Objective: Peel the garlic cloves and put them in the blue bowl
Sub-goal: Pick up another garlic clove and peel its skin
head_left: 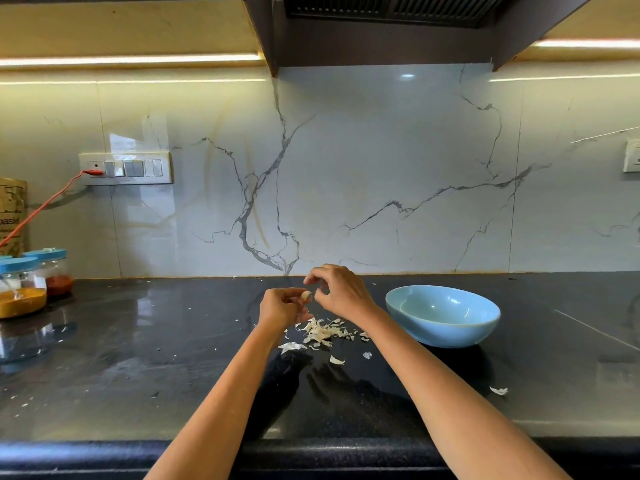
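My left hand (282, 306) holds a pale garlic clove (306, 295) between its curled fingers, above the black counter. My right hand (337, 289) is right beside it, its fingertips pinching at the clove's right end. Below both hands lies a heap of white garlic skins (322, 332). The blue bowl (443, 315) stands on the counter just right of my right wrist; the part of its inside that I see holds nothing.
Spice jars with blue lids (24, 285) stand at the far left near the wall. An orange cable (45, 206) runs to a switch panel (124, 168). Loose skin scraps (498, 390) are scattered over the black counter (138, 358). A hood hangs overhead.
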